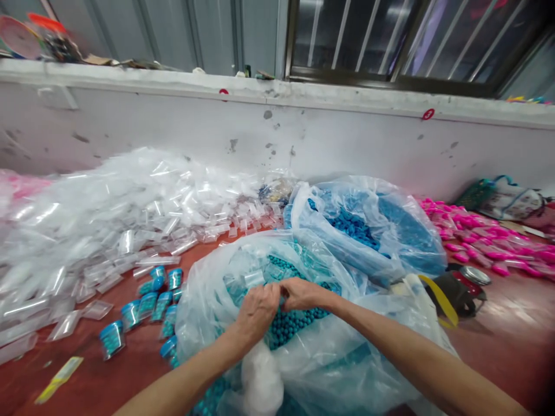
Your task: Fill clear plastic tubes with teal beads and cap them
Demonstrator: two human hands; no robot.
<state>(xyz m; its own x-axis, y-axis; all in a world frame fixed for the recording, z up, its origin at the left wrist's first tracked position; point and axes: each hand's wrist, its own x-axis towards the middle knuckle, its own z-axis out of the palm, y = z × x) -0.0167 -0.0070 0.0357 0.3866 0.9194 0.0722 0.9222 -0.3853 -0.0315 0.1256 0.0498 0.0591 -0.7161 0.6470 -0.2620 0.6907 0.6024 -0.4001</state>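
A big clear plastic bag [199, 289] stands open in front of me, with many small teal beads [292, 326] inside. Over the beads, my left hand [259, 306] and my right hand [303, 294] meet with fingers curled together. A clear tube [254, 279] shows just beyond my left fingers, apparently held by them. Whatever my right fingers pinch is too small to make out. Left of the bag, several clear containers with blue lids [113, 340] hold teal beads on the red surface.
Clear empty tubes [125, 242] are heaped at the left by the wall. A second bag holds blue pieces [351, 225]. Pink items [489, 237], a dark object with a yellow strap [440, 303] and a yellow strip [60, 378] lie around.
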